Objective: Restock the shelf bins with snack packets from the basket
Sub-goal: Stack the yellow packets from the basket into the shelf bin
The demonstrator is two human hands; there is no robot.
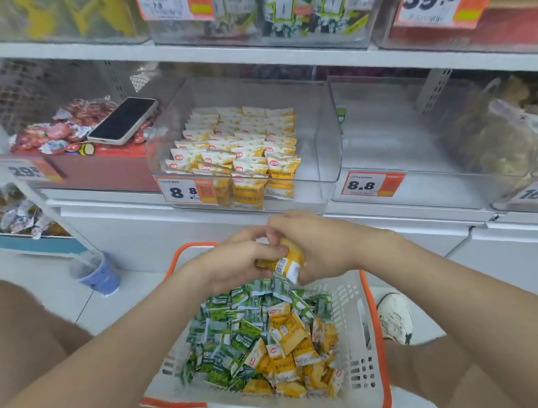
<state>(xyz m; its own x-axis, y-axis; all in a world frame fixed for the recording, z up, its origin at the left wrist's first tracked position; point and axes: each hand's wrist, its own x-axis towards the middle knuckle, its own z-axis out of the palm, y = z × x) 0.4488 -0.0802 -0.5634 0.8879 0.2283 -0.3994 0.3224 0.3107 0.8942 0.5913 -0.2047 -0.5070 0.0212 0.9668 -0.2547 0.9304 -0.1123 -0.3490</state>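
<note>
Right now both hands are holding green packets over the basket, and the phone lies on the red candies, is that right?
Not quite: the head view shows the left hand and right hand holding yellow packets, not green ones, over the basket. The phone does lie on the red candies.

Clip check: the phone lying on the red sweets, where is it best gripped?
Pinch the phone across its long edges near the lower end, from the front: it lies screen up, tilted on the red sweets, both edges free.
</note>
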